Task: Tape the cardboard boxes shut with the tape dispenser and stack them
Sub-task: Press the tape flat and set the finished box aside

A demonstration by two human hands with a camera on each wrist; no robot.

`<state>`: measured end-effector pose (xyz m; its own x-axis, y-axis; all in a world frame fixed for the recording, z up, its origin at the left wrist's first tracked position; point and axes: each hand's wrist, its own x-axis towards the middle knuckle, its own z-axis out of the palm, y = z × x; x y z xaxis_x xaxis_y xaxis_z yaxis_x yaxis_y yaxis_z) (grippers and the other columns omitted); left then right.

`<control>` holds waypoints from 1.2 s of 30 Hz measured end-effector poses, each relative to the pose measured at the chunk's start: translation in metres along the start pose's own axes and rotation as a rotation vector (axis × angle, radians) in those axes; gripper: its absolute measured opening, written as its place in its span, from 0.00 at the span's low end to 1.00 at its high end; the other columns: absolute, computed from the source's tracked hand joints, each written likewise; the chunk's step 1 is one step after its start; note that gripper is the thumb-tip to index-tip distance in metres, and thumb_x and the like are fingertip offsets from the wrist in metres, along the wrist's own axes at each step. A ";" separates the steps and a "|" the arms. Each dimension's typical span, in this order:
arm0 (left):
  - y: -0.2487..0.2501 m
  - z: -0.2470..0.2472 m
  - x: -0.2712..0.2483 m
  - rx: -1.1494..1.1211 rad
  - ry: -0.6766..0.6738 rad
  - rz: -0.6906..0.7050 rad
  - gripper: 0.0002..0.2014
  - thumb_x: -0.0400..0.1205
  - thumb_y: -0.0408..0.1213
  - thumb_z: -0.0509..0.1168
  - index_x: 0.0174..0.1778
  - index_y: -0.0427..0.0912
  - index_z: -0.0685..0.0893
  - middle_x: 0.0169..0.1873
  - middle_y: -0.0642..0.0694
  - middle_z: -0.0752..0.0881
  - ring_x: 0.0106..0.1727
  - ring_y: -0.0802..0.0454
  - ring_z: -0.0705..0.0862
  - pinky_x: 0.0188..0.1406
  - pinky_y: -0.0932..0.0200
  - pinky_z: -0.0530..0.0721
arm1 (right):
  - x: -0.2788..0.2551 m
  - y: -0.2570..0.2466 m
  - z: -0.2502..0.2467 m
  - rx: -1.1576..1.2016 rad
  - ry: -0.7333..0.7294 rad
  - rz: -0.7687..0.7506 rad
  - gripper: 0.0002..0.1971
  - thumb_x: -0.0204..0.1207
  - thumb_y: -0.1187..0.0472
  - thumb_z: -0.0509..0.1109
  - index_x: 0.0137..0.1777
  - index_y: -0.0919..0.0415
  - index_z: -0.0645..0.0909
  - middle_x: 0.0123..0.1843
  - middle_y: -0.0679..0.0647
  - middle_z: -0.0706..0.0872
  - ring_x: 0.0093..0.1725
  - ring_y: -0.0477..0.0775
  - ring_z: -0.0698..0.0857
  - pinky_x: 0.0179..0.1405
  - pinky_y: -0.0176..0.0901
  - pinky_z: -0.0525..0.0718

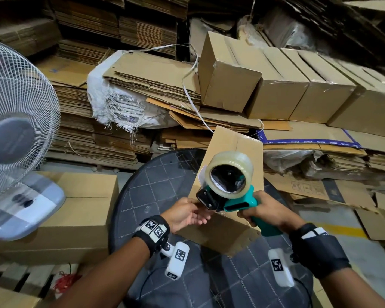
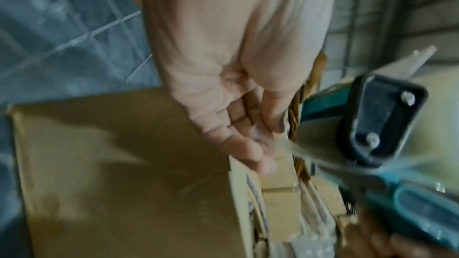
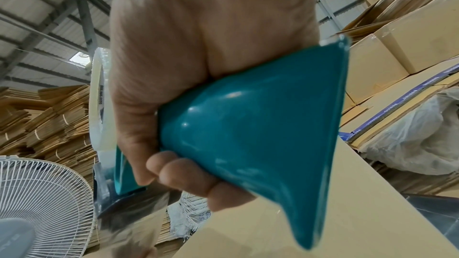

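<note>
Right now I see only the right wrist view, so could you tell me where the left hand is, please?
Observer: The left hand rests on the box's near top edge, right beside the dispenser's nose.
Operator: Thank you. What does the box stand on?
Observer: A round dark table.
Operator: Is the dispenser lined up with the seam?
Observer: It seems so: the nose sits at the near top edge, in line with the flap seam running away from you.

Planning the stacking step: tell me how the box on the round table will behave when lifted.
The cardboard box is probably light: it stands tilted, steadied by the left hand. Its panels look stiff. It may tip once released.
</note>
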<state>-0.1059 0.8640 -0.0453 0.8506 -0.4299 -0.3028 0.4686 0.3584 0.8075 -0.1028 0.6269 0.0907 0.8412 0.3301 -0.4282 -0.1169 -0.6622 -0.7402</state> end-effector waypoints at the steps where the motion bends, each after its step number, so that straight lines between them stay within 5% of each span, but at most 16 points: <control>1: 0.000 -0.002 0.000 0.111 0.048 0.024 0.08 0.88 0.25 0.60 0.51 0.29 0.85 0.35 0.34 0.89 0.30 0.49 0.86 0.28 0.64 0.84 | 0.001 0.000 0.000 0.002 -0.003 -0.001 0.08 0.73 0.73 0.75 0.50 0.76 0.83 0.36 0.62 0.86 0.33 0.58 0.83 0.32 0.47 0.83; 7: 0.032 -0.038 -0.002 0.581 0.097 0.192 0.13 0.89 0.35 0.63 0.40 0.34 0.84 0.23 0.46 0.85 0.20 0.58 0.81 0.19 0.69 0.74 | 0.005 0.009 0.005 0.024 -0.018 0.002 0.13 0.70 0.65 0.77 0.51 0.73 0.83 0.36 0.58 0.87 0.34 0.55 0.84 0.34 0.44 0.83; 14: 0.050 -0.076 0.011 0.755 0.045 0.163 0.16 0.88 0.39 0.65 0.34 0.38 0.83 0.22 0.48 0.83 0.22 0.57 0.80 0.21 0.68 0.75 | 0.017 0.024 0.008 -0.150 0.116 0.008 0.08 0.72 0.68 0.78 0.47 0.71 0.85 0.32 0.57 0.88 0.29 0.51 0.85 0.30 0.43 0.83; 21: 0.040 -0.103 0.026 0.761 0.073 0.141 0.17 0.87 0.41 0.66 0.32 0.39 0.84 0.23 0.46 0.84 0.24 0.54 0.80 0.23 0.66 0.76 | 0.038 0.023 0.023 -0.228 0.115 -0.027 0.06 0.73 0.67 0.78 0.40 0.58 0.84 0.33 0.55 0.87 0.30 0.50 0.83 0.29 0.39 0.80; 25: 0.031 -0.110 0.032 0.742 0.079 0.113 0.16 0.88 0.40 0.65 0.34 0.38 0.84 0.23 0.47 0.84 0.23 0.56 0.80 0.23 0.68 0.76 | 0.048 0.026 0.026 -0.293 0.125 -0.062 0.09 0.73 0.63 0.79 0.37 0.51 0.83 0.31 0.46 0.86 0.26 0.38 0.81 0.28 0.30 0.77; 31: -0.001 -0.105 0.039 0.598 0.126 0.071 0.15 0.86 0.41 0.67 0.35 0.38 0.83 0.24 0.47 0.84 0.22 0.58 0.81 0.23 0.68 0.76 | 0.062 0.039 0.028 -0.379 0.114 -0.053 0.05 0.74 0.59 0.80 0.42 0.52 0.86 0.36 0.44 0.88 0.34 0.41 0.84 0.32 0.27 0.78; 34: -0.021 -0.093 0.039 0.447 0.216 0.032 0.14 0.87 0.37 0.66 0.34 0.38 0.81 0.23 0.45 0.83 0.21 0.56 0.79 0.22 0.64 0.76 | 0.064 0.040 0.028 -0.374 0.101 -0.058 0.04 0.74 0.57 0.80 0.44 0.52 0.87 0.39 0.45 0.90 0.39 0.42 0.87 0.37 0.30 0.82; 36: -0.032 -0.090 0.035 0.514 0.310 0.001 0.17 0.87 0.39 0.67 0.31 0.39 0.79 0.21 0.47 0.81 0.19 0.58 0.77 0.20 0.67 0.75 | 0.066 0.042 0.025 -0.400 0.090 -0.079 0.06 0.73 0.55 0.78 0.47 0.55 0.88 0.41 0.48 0.91 0.42 0.45 0.88 0.44 0.40 0.86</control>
<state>-0.0698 0.9119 -0.1272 0.9171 -0.1404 -0.3730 0.3581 -0.1209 0.9258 -0.0655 0.6381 0.0186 0.8844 0.3420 -0.3176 0.1494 -0.8521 -0.5015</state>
